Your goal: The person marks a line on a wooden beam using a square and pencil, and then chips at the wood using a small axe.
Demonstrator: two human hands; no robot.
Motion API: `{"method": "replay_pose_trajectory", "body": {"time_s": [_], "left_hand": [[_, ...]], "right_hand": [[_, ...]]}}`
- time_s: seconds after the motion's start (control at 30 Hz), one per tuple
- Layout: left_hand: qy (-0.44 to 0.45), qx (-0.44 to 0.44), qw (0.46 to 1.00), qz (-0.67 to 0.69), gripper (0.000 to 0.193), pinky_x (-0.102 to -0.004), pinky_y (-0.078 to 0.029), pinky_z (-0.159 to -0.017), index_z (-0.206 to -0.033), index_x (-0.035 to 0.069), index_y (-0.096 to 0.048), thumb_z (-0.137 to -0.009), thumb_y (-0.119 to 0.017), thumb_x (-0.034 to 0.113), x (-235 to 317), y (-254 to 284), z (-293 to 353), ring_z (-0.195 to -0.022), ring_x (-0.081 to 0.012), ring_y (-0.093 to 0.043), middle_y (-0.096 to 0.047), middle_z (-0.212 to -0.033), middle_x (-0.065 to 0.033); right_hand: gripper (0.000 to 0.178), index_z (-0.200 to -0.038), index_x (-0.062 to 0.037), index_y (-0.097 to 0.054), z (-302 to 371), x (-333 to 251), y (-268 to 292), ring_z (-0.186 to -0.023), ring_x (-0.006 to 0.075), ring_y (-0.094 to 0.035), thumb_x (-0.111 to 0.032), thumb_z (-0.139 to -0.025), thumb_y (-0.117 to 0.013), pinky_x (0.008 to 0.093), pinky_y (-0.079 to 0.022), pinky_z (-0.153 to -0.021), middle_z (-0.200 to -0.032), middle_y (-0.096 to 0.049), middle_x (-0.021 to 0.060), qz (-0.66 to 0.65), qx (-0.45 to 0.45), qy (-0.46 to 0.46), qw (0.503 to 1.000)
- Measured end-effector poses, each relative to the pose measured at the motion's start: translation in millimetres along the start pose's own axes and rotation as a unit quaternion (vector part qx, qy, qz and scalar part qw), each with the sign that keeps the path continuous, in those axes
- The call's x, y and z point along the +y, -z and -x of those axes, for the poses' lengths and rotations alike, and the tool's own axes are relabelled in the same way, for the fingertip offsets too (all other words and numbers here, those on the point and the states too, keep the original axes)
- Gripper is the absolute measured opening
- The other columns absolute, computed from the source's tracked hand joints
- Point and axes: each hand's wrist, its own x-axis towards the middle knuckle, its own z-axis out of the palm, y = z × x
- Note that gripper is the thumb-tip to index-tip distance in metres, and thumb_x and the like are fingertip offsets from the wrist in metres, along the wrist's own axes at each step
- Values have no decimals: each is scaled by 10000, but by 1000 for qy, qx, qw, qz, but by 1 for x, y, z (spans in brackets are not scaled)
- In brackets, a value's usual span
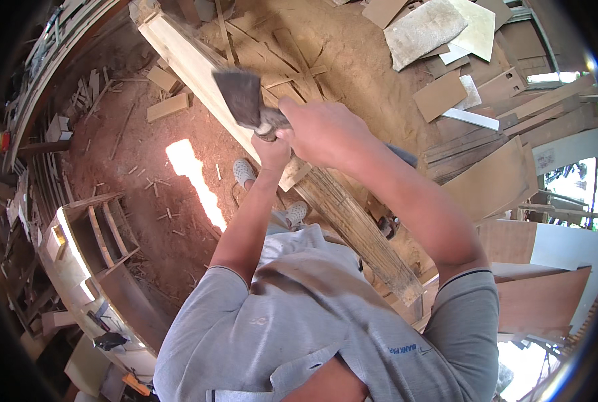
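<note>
Over a long timber beam [229, 120], a tool with a broad, flared dark head [239, 97] is tilted up to the left. Its short neck carries a pale ring. My right hand [322, 130] is closed around the tool behind its head. Just below the ring, my left hand [272, 153] closes at the tool's neck, close above the beam; its fingers are partly hidden. Past my hands, a second, rougher ribbed timber [352, 221] slants down to the right. My right forearm hides most of a dark bluish object [403, 155].
A wooden cabinet frame [115, 231] stands at lower left. Wood offcuts [168, 106] and small sticks lie on the earth floor. Boards [493, 177] and sheet pieces [426, 32] are piled along the right. My feet in pale clogs [244, 171] are beside the beam.
</note>
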Motion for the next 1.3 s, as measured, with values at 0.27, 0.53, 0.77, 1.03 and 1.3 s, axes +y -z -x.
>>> {"method": "replay_pose_trajectory", "body": {"time_s": [0.27,0.53,0.77,1.03,1.3], "left_hand": [[52,-18,996,-70,65,-289,-499,-627,-883,-20,-668,-915,-724,-13,-28,16,-9,-715,-101,-614,-661,-811,0],[-34,-29,994,-96,116,-317,-545,-712,-1002,-55,-698,-888,-674,-52,-27,16,-36,-789,-175,-686,-699,-893,-56],[414,9,908,-59,206,-296,-337,-460,-875,45,-689,-956,-783,209,-32,32,-64,-468,-85,-418,-486,-612,26],[81,-514,697,-494,612,-472,-574,-725,-1409,139,-664,-811,-796,161,41,59,2,-792,-374,-732,-748,-863,-172],[132,-593,629,-486,1077,-512,-593,-857,-1731,182,-189,-806,-740,175,38,78,22,-894,-436,-747,-770,-929,-216]], "right_hand": [[347,-1193,-15,-564,7,-2,-7,-885,479,-725,-329,-1063,-638,568,-563,-776,-916,-744,250,-131,163,-16,978],[415,-1251,1,-562,17,28,-55,-999,498,-700,-342,-1040,-662,575,-531,-845,-991,-731,290,-99,11,-74,992],[437,-1231,5,-623,60,78,-86,-998,480,-717,-358,-1004,-710,516,-549,-840,-1025,-727,304,-247,172,-145,942],[403,-1095,37,-609,116,117,-100,-774,436,-630,-332,-1001,-744,484,-492,-731,-854,-664,254,-301,196,-268,894],[390,-1052,27,-606,123,116,-105,-743,397,-615,-330,-998,-755,470,-492,-722,-814,-652,231,-333,180,-287,880]]}}
